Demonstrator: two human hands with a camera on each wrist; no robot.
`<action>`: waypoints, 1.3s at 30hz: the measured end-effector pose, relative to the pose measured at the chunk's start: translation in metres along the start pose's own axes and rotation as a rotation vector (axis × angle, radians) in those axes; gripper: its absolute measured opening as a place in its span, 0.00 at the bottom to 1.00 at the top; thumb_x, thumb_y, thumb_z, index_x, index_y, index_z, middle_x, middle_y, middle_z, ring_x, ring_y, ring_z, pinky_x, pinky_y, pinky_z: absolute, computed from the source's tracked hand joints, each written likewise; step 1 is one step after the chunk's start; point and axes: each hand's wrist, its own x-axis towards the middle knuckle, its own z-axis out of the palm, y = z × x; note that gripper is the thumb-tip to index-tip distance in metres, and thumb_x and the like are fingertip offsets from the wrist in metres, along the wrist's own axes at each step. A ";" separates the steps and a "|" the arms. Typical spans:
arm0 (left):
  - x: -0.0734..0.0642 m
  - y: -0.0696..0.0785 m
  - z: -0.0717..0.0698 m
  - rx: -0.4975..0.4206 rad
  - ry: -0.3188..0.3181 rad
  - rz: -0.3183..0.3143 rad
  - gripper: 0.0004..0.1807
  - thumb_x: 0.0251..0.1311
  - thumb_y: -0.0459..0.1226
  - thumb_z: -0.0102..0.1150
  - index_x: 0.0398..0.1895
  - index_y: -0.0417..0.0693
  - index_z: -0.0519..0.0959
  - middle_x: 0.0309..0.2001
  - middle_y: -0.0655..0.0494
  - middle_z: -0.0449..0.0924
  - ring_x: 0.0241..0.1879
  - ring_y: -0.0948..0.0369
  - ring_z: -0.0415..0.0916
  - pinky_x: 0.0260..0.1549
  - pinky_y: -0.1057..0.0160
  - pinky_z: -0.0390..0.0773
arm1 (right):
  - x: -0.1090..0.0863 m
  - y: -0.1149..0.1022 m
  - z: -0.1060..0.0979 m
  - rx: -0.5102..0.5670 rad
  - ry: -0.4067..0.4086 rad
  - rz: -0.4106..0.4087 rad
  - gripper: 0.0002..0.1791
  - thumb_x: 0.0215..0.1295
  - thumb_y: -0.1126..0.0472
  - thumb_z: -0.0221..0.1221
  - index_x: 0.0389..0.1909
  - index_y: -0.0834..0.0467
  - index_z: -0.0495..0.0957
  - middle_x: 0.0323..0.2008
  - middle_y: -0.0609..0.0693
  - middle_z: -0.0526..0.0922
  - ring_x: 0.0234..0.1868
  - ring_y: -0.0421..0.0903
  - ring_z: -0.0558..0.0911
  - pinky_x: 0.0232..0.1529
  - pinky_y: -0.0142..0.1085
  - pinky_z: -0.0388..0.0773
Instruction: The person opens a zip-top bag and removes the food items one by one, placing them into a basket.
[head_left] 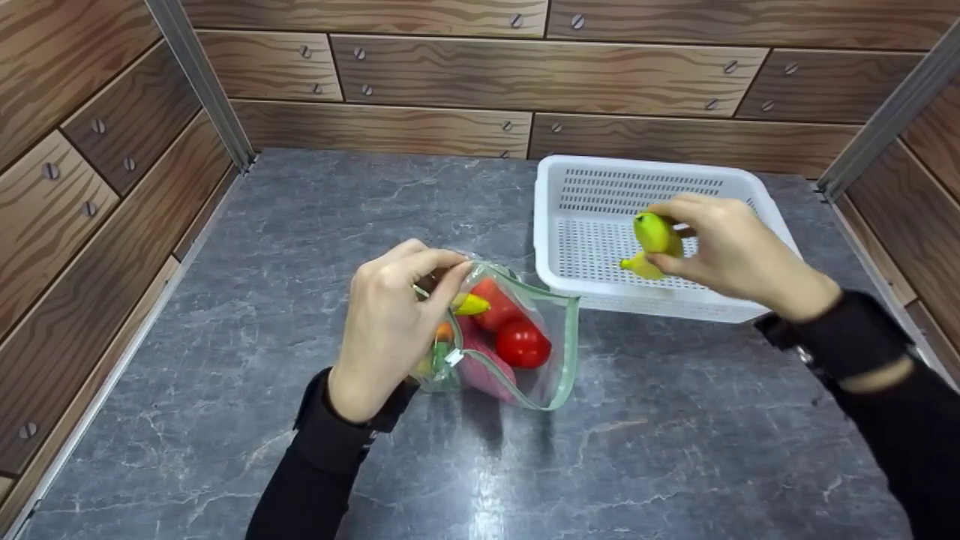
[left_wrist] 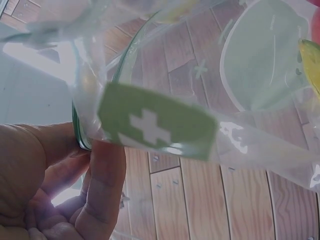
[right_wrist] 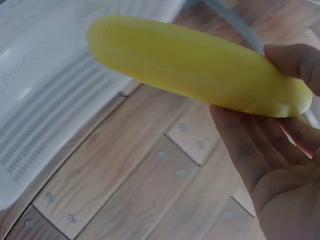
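Note:
My right hand (head_left: pixel 724 244) holds a yellow banana (head_left: pixel 655 234) with a greenish end between thumb and fingers, over the white basket. In the right wrist view, the banana (right_wrist: pixel 190 65) extends from the fingertips toward the basket. At the centre, my left hand (head_left: pixel 397 311) pinches the upper rim of a clear bag (head_left: pixel 564 360) with green edging and a white zip slider (head_left: pixel 454 357). Inside lie a red tomato (head_left: pixel 523 343), a reddish round piece (head_left: pixel 495 304), a long pink piece (head_left: pixel 486 375) and a yellow pointed piece (head_left: pixel 471 304). A green label (left_wrist: pixel 157 122) with a white cross shows in the left wrist view.
The white perforated basket (head_left: pixel 551 251) stands at the back right, close beside the bag. Grey marble-patterned tabletop (head_left: pixel 225 420) lies under everything. Wood-patterned walls (head_left: pixel 450 71) with metal corner posts (head_left: pixel 210 82) enclose the back and sides.

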 end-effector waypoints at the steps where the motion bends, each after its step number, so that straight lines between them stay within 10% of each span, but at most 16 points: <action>1: 0.000 0.000 0.000 0.000 -0.002 -0.001 0.05 0.65 0.34 0.72 0.36 0.41 0.91 0.28 0.52 0.85 0.27 0.63 0.82 0.28 0.66 0.83 | 0.005 0.006 0.004 -0.004 -0.044 0.023 0.25 0.49 0.71 0.78 0.50 0.67 0.85 0.40 0.57 0.89 0.40 0.50 0.89 0.43 0.34 0.90; 9: 0.000 0.000 0.001 -0.003 -0.017 -0.003 0.04 0.65 0.34 0.72 0.37 0.41 0.91 0.28 0.52 0.85 0.28 0.63 0.83 0.29 0.69 0.83 | 0.032 0.042 0.027 -0.074 -0.325 0.157 0.20 0.51 0.72 0.71 0.47 0.67 0.83 0.39 0.59 0.87 0.37 0.53 0.83 0.40 0.50 0.86; 23: 0.001 0.001 0.002 0.002 -0.022 0.017 0.04 0.65 0.35 0.72 0.37 0.42 0.91 0.29 0.53 0.85 0.28 0.63 0.82 0.30 0.66 0.84 | 0.068 0.081 0.050 -0.172 -0.516 0.315 0.17 0.52 0.72 0.69 0.46 0.69 0.83 0.38 0.63 0.85 0.37 0.57 0.81 0.43 0.52 0.82; 39: 0.000 0.000 0.001 -0.004 -0.016 0.014 0.04 0.64 0.34 0.73 0.37 0.41 0.91 0.29 0.52 0.85 0.28 0.63 0.82 0.29 0.64 0.85 | 0.070 0.065 0.085 -0.174 -0.705 0.361 0.17 0.43 0.66 0.75 0.35 0.63 0.81 0.32 0.56 0.83 0.32 0.51 0.77 0.34 0.43 0.77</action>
